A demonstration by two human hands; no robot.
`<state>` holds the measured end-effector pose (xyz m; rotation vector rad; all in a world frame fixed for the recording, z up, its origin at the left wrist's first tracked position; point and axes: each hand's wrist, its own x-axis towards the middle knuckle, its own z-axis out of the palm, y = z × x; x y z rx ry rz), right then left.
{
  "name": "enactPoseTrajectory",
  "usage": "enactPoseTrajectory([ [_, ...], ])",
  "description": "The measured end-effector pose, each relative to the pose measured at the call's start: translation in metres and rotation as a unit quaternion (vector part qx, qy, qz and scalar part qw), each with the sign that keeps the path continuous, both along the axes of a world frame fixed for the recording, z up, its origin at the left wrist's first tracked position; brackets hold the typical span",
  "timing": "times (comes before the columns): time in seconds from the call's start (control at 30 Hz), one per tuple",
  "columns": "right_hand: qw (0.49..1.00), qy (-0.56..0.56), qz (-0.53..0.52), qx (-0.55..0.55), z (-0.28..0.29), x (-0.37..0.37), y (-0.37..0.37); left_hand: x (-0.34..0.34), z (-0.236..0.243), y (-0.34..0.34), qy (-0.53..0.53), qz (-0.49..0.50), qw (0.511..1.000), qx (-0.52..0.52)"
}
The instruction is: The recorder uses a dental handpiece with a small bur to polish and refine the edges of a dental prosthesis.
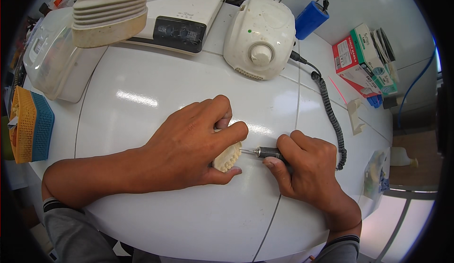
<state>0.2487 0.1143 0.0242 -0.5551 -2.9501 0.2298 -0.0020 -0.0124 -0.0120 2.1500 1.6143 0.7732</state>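
A cream-coloured dental model with a row of teeth is gripped in my left hand, its thumb below and its fingers curled over the top. My right hand is closed around a black handpiece with a silver nose and a thin bur. The bur's tip meets the right side of the model, near the teeth; whether it presses in cannot be made out. From the white control unit, which has a round knob and a green light, a coiled black cord runs down behind my right hand.
A ribbed suction hose hangs at the upper left before a white machine. Left stand a clear plastic box and yellow and blue baskets. Right are a blue cylinder, boxes and a plastic bag.
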Motion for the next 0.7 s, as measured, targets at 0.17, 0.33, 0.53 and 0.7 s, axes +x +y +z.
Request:
enactPoseTrajectory([
  [0.17, 1.0, -0.001, 0.001, 0.0, -0.0004, 0.0003, 0.0002, -0.0003, -0.0005, 0.0001, 0.004, 0.0, 1.0, -0.008],
  [0.33, 1.0, -0.004, -0.003, -0.002, -0.0001, 0.0003, 0.0003, -0.0002, -0.0001, 0.0002, 0.003, 0.0, 1.0, -0.006],
  [0.53, 1.0, -0.002, -0.001, 0.002, 0.0007, -0.0004, -0.0003, 0.0001, -0.0016, 0.0001, 0.003, 0.0, 1.0, 0.001],
  [0.7, 1.0, -0.002, 0.0, 0.002, -0.0002, 0.0001, -0.0002, 0.0002, -0.0013, 0.0004, 0.004, 0.0, 1.0, 0.001],
])
